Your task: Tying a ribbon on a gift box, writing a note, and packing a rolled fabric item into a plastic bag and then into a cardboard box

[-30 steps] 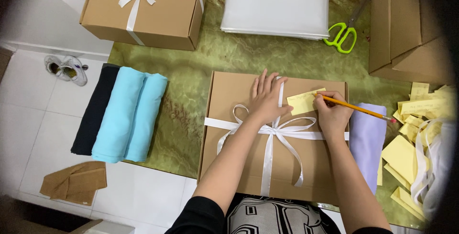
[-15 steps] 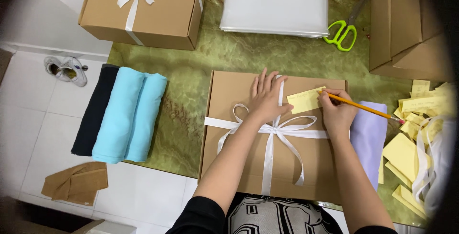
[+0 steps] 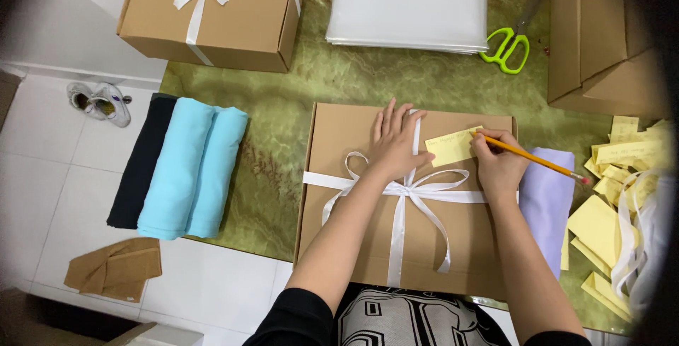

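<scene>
A green table (image 3: 297, 106) fills the middle of the view. On it, central, lies a flat brown box (image 3: 353, 212) tied with white ribbon (image 3: 407, 197). At 11 o'clock from it sits a second ribboned box (image 3: 240, 21); at 12 a stack of clear bags (image 3: 407, 7); at 1 green scissors (image 3: 506, 45); at 9 rolled blue cloth (image 3: 194, 169) beside black cloth (image 3: 138, 162); at 3 lilac cloth (image 3: 552, 197) and loose yellow slips (image 3: 601, 219). The left hand (image 3: 395, 141) lies flat, fingers spread, on the lid over the ribbon. The right hand (image 3: 498, 162) pinches a pencil (image 3: 537, 160), tip on a yellow note (image 3: 453, 147) on the lid's upper right.
</scene>
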